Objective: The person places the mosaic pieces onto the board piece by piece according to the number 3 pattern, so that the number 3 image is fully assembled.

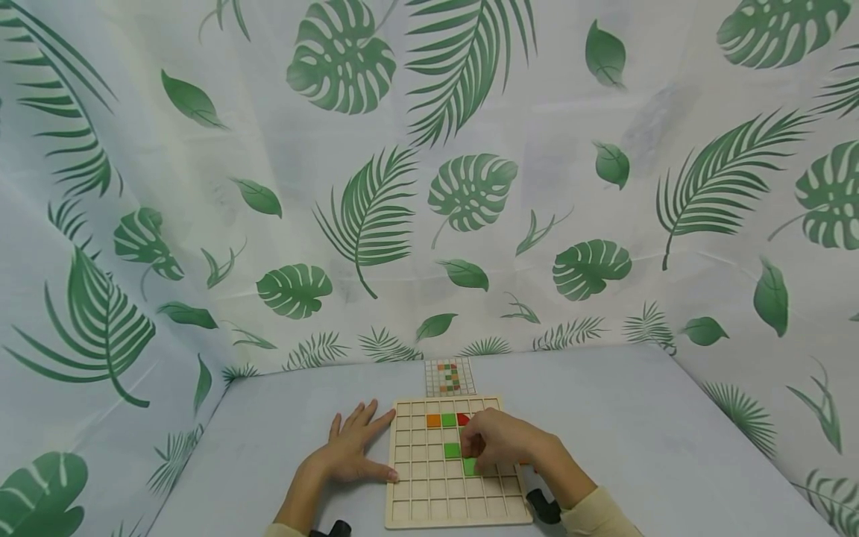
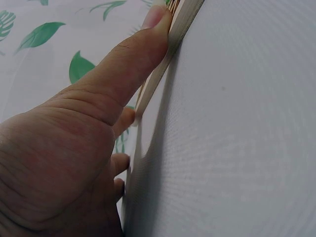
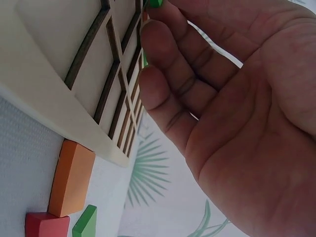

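In the head view, note the left hand [image 1: 349, 452] spread and released, touching the board [image 1: 429, 510] to its right, with the right hand [image 1: 505, 440] curled above that grid. In the left wrist view, see the thumb [image 2: 131, 64] against the edge: brace lightly to prevent sliding. In the right wrist view, find a green tile [image 3: 156, 3] at the right fingertips [image 3: 173, 15], apparently pinched; seat squarely, without forcing.

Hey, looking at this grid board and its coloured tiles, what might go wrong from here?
The right hand curls its fingers close beside a green tile, so they might nudge it out of its square. The hand also hides part of the grid board in the head view, so a tile could land in the wrong square. The loose orange block near the right wrist might get knocked.
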Tool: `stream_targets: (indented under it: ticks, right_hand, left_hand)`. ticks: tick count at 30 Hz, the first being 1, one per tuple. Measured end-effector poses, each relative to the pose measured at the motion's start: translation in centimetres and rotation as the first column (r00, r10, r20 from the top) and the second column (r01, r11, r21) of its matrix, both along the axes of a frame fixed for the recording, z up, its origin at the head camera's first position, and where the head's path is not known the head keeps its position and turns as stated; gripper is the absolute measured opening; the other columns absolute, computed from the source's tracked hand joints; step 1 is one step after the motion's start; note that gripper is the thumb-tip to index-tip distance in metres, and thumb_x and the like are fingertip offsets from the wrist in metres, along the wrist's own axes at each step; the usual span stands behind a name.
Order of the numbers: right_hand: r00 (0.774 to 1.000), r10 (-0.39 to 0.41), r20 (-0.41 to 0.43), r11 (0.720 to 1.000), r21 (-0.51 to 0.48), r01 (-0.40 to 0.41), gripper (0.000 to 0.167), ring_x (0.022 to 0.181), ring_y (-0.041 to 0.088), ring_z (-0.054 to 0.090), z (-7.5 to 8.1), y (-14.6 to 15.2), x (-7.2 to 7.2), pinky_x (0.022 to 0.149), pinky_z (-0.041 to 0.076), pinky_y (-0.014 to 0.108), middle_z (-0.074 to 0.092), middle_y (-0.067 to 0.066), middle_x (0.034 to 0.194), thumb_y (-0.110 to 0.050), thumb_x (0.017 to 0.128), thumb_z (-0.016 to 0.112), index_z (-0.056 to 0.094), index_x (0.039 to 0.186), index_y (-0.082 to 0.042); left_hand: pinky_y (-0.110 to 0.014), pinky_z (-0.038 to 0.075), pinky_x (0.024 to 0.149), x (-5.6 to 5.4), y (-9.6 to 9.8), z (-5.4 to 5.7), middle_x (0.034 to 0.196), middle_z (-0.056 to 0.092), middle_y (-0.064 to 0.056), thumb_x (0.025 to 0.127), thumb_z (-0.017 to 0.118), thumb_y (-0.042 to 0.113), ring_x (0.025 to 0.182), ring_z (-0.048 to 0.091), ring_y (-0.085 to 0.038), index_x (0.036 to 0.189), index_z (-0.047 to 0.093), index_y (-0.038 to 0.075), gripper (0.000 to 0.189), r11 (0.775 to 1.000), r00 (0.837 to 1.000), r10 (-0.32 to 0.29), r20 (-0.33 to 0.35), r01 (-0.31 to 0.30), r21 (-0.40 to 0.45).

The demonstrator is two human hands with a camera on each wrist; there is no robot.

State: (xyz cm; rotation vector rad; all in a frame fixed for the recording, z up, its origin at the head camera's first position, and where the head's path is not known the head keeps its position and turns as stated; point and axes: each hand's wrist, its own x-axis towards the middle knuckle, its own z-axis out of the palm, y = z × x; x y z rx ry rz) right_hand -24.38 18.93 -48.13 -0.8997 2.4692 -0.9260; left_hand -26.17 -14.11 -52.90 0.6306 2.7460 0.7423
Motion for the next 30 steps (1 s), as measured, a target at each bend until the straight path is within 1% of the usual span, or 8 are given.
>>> stream_targets:
  ticks: [11, 16, 17, 20, 24, 27, 30]
  right_hand:
    - [0.999, -0.033, 0.0, 0.999, 0.01, 0.033, 0.022, 0.07, 0.0, 0.063, -0.2, 0.0, 0.1, 0.066, 0.055, 0.021, 0.074, -0.01, 0.08, 0.002, 0.075, 0.088, 0.078, 0.081, -0.017]
    - [0.999, -0.046, 0.0, 0.999, 0.021, 0.046, 0.017, 0.07, 0.001, 0.063, 0.0, 0.0, 0.1, 0.066, 0.055, 0.022, 0.074, -0.01, 0.079, -0.002, 0.077, 0.087, 0.08, 0.084, -0.017]
    - [0.999, -0.048, -0.006, 0.999, 0.022, 0.049, 0.016, 0.07, 0.001, 0.063, 0.1, 0.1, 0.0, 0.066, 0.055, 0.022, 0.074, -0.011, 0.08, -0.004, 0.079, 0.087, 0.081, 0.085, -0.017]
    - [0.996, -0.054, -0.074, 0.998, 0.031, 0.056, 0.011, 0.074, 0.0, 0.062, 0.3, 0.4, -0.1, 0.069, 0.054, 0.021, 0.073, -0.013, 0.083, -0.012, 0.083, 0.086, 0.081, 0.091, -0.017]
    - [0.985, -0.096, -0.145, 0.994, 0.034, 0.102, 0.013, 0.078, 0.001, 0.061, 0.4, 1.3, -0.3, 0.071, 0.054, 0.023, 0.074, -0.011, 0.091, -0.018, 0.088, 0.084, 0.081, 0.1, -0.015]
    - [0.977, -0.149, -0.15, 0.987, 0.034, 0.156, 0.016, 0.082, 0.004, 0.061, 0.5, 2.2, -0.4, 0.073, 0.054, 0.025, 0.074, -0.009, 0.095, -0.018, 0.09, 0.082, 0.08, 0.105, -0.014]
    - [0.968, -0.186, -0.166, 0.98, 0.044, 0.195, 0.016, 0.083, 0.007, 0.06, 0.6, 3.3, -0.4, 0.073, 0.054, 0.026, 0.072, -0.01, 0.095, -0.019, 0.09, 0.082, 0.079, 0.106, -0.015]
  left_hand:
    - [-0.078, -0.005, 0.121, 0.1, 0.0, 0.0, 0.174, 0.017, -0.019, 0.068, 0.086, 0.069, 0.161, 0.009, -0.046, 0.162, 0.038, 0.028, 0.114, 1.0, 1.0, 0.002, 0.001, -0.002, -0.005]
    - [-0.078, -0.005, 0.121, 0.1, 0.1, 0.2, 0.174, 0.017, -0.018, 0.068, 0.086, 0.07, 0.161, 0.009, -0.046, 0.162, 0.038, 0.028, 0.114, 1.0, 1.0, 0.006, 0.003, -0.006, -0.004]
    - [-0.078, -0.005, 0.121, 0.1, 0.1, 0.2, 0.174, 0.017, -0.018, 0.068, 0.086, 0.07, 0.161, 0.009, -0.046, 0.162, 0.038, 0.028, 0.114, 1.0, 1.0, 0.007, 0.004, -0.007, -0.005]
    - [-0.077, -0.005, 0.121, 0.0, 0.1, 0.2, 0.174, 0.017, -0.018, 0.068, 0.086, 0.07, 0.161, 0.009, -0.045, 0.162, 0.038, 0.028, 0.114, 1.0, 1.0, 0.009, 0.004, -0.009, -0.006]
    - [-0.077, -0.005, 0.121, 0.0, 0.2, 0.2, 0.174, 0.017, -0.017, 0.067, 0.086, 0.07, 0.161, 0.009, -0.045, 0.162, 0.038, 0.029, 0.114, 1.0, 1.0, 0.011, 0.003, -0.01, -0.01]
    - [-0.077, -0.005, 0.121, 0.0, 0.2, 0.2, 0.174, 0.017, -0.018, 0.067, 0.086, 0.07, 0.161, 0.009, -0.045, 0.162, 0.038, 0.029, 0.114, 1.0, 1.0, 0.01, 0.002, -0.01, -0.012]
    - [-0.078, -0.005, 0.121, 0.0, 0.2, 0.2, 0.174, 0.017, -0.018, 0.067, 0.086, 0.07, 0.161, 0.009, -0.045, 0.162, 0.038, 0.029, 0.114, 1.0, 1.0, 0.009, 0.002, -0.009, -0.011]
